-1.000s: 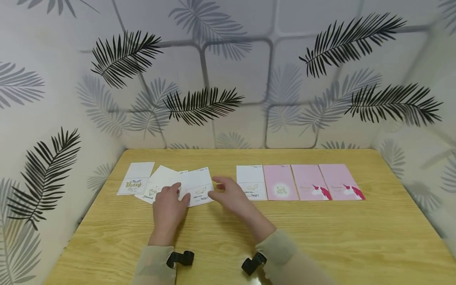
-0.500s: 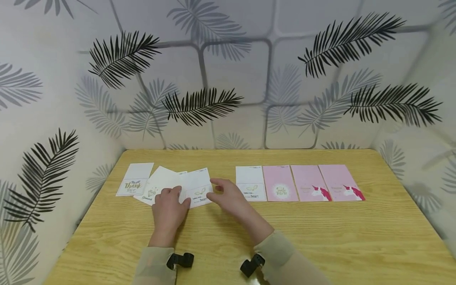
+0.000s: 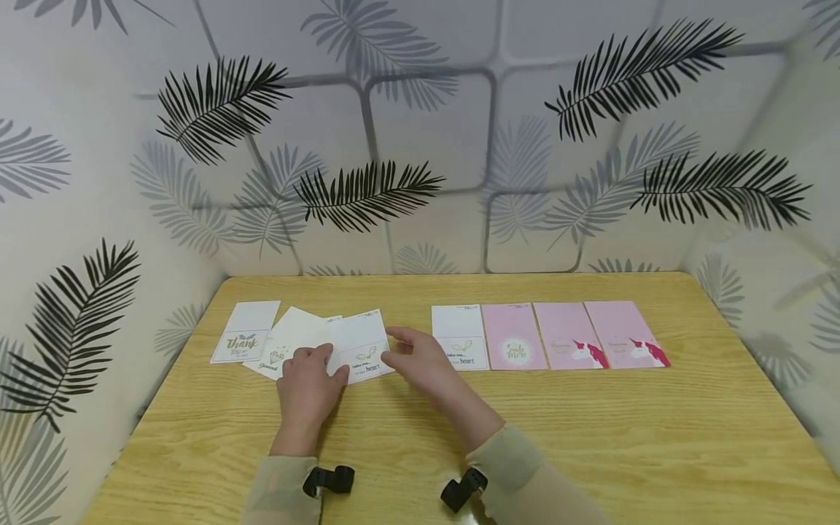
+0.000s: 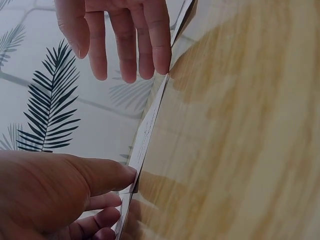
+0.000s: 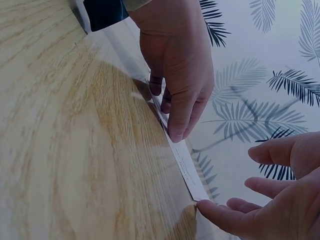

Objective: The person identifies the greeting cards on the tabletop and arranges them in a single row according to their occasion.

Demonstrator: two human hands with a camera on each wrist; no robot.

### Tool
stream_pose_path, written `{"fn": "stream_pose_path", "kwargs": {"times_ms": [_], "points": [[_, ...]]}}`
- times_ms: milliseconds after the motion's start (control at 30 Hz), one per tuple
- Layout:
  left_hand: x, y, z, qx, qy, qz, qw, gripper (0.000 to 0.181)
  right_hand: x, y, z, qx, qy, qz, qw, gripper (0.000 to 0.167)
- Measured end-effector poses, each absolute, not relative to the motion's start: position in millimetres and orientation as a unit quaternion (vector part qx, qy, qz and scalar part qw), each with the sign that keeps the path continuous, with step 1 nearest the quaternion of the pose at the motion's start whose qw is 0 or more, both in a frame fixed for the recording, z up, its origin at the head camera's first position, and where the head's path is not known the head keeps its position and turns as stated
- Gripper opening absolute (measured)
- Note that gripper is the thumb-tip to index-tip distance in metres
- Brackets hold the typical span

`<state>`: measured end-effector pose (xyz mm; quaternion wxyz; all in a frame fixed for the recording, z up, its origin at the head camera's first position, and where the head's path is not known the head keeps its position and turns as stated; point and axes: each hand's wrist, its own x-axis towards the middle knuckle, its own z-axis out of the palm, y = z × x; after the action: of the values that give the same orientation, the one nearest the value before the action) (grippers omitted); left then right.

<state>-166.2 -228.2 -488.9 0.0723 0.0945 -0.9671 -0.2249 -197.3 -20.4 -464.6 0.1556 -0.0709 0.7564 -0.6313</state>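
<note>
A white card (image 3: 357, 332) with gold wings and the words "take me... heart" lies between my two hands in the head view. My left hand (image 3: 305, 386) rests at its left side, thumb on its lower left edge, fingers over the cards beneath. Under it, a cream card (image 3: 295, 329) with a gold diamond pokes out to the left, along with the corner of another white card. My right hand (image 3: 426, 364) is at the right edge, its fingers apart; in the right wrist view one fingertip touches the end of the white card (image 5: 187, 167).
Further left lies a white "Thank you" card (image 3: 246, 332). To the right stand in a row a second winged white card (image 3: 457, 321), a pink "Smile More" card (image 3: 514, 328) and two pink unicorn cards (image 3: 566, 324). The wooden table (image 3: 590, 437) meets a leaf-patterned wall behind.
The head view has shifted slightly. Both hands and the cards hold nearly the same places, with my right fingertips a little nearer the white card's edge.
</note>
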Motion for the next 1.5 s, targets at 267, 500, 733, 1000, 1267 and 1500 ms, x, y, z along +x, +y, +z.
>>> {"fn": "stream_pose_path", "kwargs": {"times_ms": [267,500,733,1000,1267,1500], "points": [[-166,-230,-490,0.095,-0.967,-0.224,0.069,0.054,-195,-23,-462,-0.062,0.753,-0.635,0.158,0.055],[-164,-230,-492,0.095,-0.967,-0.226,0.069,0.053,-196,-23,-467,-0.048,0.739,-0.652,0.164,0.053],[-165,-230,-491,0.096,-0.968,-0.223,0.06,0.054,-197,-23,-469,-0.041,0.711,-0.682,0.168,0.052],[-167,-230,-489,0.099,-0.967,-0.232,0.041,0.056,-197,-24,-473,-0.065,0.723,-0.664,0.182,0.05],[-169,-232,-483,0.096,-0.961,-0.253,0.056,0.052,-196,-24,-473,-0.067,0.753,-0.636,0.154,0.049],[-170,-229,-471,0.082,-0.954,-0.278,0.079,0.05,-196,-19,-466,-0.055,0.76,-0.635,0.128,0.048]]}}
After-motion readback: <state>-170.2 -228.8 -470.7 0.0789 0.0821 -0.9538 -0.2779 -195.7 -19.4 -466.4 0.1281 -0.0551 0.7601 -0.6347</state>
